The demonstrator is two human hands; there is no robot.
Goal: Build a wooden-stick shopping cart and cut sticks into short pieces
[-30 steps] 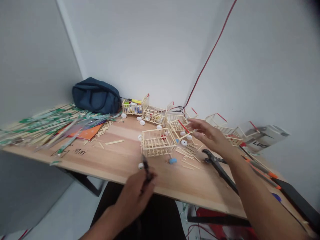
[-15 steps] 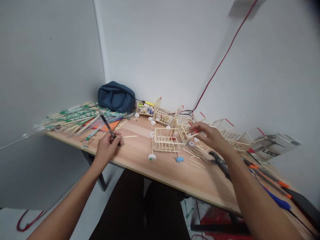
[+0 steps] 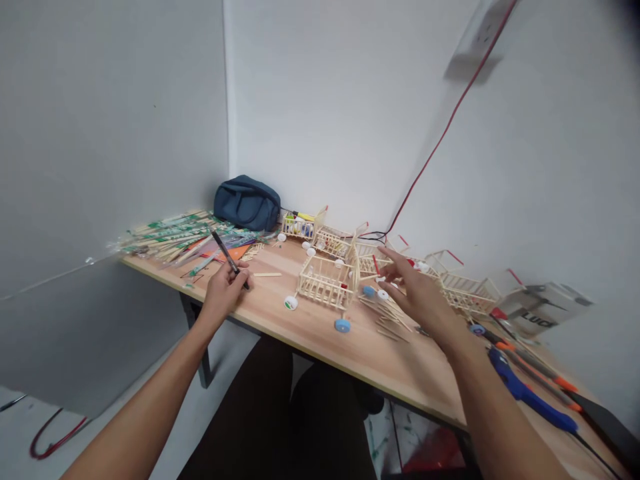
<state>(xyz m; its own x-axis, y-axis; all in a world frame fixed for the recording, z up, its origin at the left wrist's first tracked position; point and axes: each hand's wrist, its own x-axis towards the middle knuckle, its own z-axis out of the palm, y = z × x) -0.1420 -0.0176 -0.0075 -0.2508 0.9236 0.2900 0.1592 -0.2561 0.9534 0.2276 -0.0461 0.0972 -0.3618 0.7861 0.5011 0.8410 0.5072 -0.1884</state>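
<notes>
A black pen (image 3: pixel 227 255) is gripped in my left hand (image 3: pixel 225 290), its upper end pointing up and left, above the table's front edge. My right hand (image 3: pixel 415 287) is raised with fingers apart, just right of a small cart (image 3: pixel 327 283) built from thin wooden sticks. A red-tipped stick (image 3: pixel 376 265) on the cart's upright end shows close to those fingertips; I see no clear grip on it. The cart stands on wheels, a white one (image 3: pixel 291 303) and a blue one (image 3: pixel 343 326) toward me. Loose sticks (image 3: pixel 387 310) lie under the right hand.
Several similar stick carts (image 3: pixel 330 241) line the wall. At the left lie wrapped sticks (image 3: pixel 170 233) beside a blue pouch (image 3: pixel 247 202). A blue glue gun (image 3: pixel 530 393), orange-handled tools (image 3: pixel 543 367) and a printed box (image 3: pixel 545 310) occupy the right side.
The cart has turned, its blue-wheeled corner now closer to the front edge. My right hand's fingers have spread beside it. My left hand keeps the pen. The view has shifted slightly.
</notes>
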